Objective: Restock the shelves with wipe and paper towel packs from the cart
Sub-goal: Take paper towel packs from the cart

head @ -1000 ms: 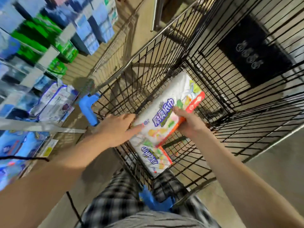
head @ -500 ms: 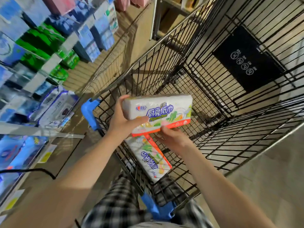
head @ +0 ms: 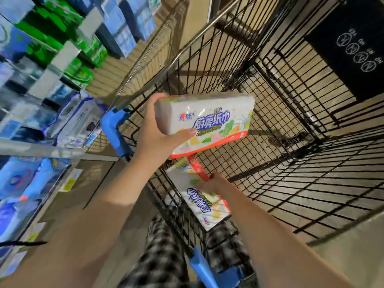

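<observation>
The left hand (head: 152,135) grips a kitchen paper towel pack (head: 209,119) by its near end. Its thumb is pressed across the printed face and its fingers (head: 160,98) wrap over the top edge, clamped on the pack. The pack hangs level above the wire cart (head: 291,113), lifted clear of the basket, probably so one hand can carry it across to the shelves (head: 41,149) on the left.

The right hand (head: 215,182) reaches down into the near corner of the cart and rests on a second pack (head: 207,206), which leans against the wire wall below the first. Its fingers lie over the wrapper beside the red strip. Whether they have closed on the pack I cannot tell.

Holding one pack high leaves room beneath it, so taking both in one trip looks like the aim.
</observation>
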